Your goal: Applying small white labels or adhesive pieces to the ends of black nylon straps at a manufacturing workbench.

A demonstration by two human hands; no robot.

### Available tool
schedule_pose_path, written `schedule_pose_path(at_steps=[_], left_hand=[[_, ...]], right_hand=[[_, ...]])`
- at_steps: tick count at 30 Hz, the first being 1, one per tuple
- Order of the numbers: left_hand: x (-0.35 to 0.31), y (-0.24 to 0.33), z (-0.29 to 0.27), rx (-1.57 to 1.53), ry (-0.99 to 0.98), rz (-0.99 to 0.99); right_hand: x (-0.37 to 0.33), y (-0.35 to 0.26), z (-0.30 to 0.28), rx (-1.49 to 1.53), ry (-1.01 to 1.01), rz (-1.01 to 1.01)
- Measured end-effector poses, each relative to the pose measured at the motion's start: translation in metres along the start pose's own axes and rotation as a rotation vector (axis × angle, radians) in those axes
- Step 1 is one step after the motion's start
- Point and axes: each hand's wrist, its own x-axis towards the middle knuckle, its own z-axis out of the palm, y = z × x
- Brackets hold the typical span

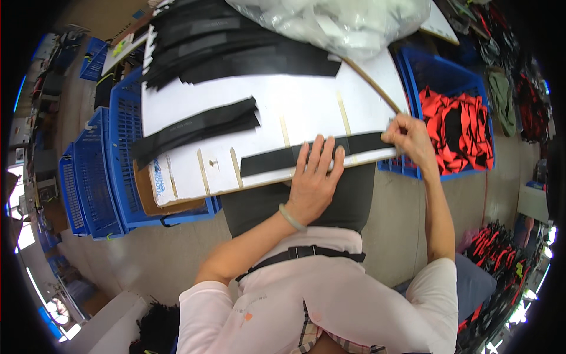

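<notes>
A flat black fabric strip [271, 160] lies along the near edge of the white tabletop [295, 100]. My left hand [315, 180] rests flat on its middle, fingers stretched out. At the strip's right end my right hand [411, 138] is closed, thumb and fingertips pinching that end. A thin wooden stick [374, 85] runs from under a clear plastic bag down to the right hand's knuckles; whether the hand touches it I cannot tell. Left of the strip sits a small stack of black strips [200, 124], tilted, its lower left end over the table edge.
Large piles of black strips [236, 56] cover the far side, beside a bulging clear plastic bag [342, 23]. Blue crates [127, 118] stand against the left side. A blue crate [442, 68] at the right holds red and black fabric pieces [454, 133]. More goods lie lower right.
</notes>
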Motion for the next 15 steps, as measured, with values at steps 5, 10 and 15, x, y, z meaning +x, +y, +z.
schedule_pose_path(at_steps=[5,10,15], left_hand=[[0.006,-0.015,-0.019,-0.094,-0.002,-0.027],[0.011,-0.032,-0.035,-0.28,0.042,0.086],[0.008,-0.106,-0.134,-0.069,0.181,0.035]], right_hand=[[-0.004,-0.012,0.007,0.014,0.004,0.051],[-0.015,0.008,-0.005,0.363,0.089,0.157],[-0.014,-0.02,-0.018,0.447,0.142,0.115]])
